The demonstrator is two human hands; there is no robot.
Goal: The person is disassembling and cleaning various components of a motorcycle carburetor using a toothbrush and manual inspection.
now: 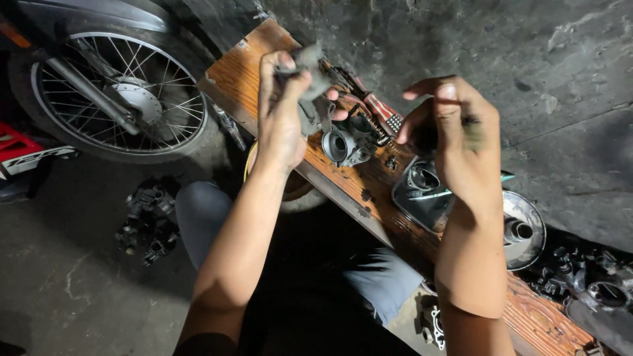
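Above the wooden plank, the left hand holds a grey rag, thumb and fingers pinched tight on it, with a loose strap of it dangling toward the grey carburettor body that sits on the plank just below. Over on the right, the right hand hovers with fingers curled; I cannot tell whether its grip pinches anything, the fingertips are blurred and dark. Risk here: that hanging tail could snag the carburettor body and drag it toward the plank's near edge, and it looks heavy enough to drop onto the lap below. Just right of it lie a small brush and a dark square tray holding a round part; a sweeping wrist could knock them. Farther right, a metal dish. Far left, a spoked wheel.
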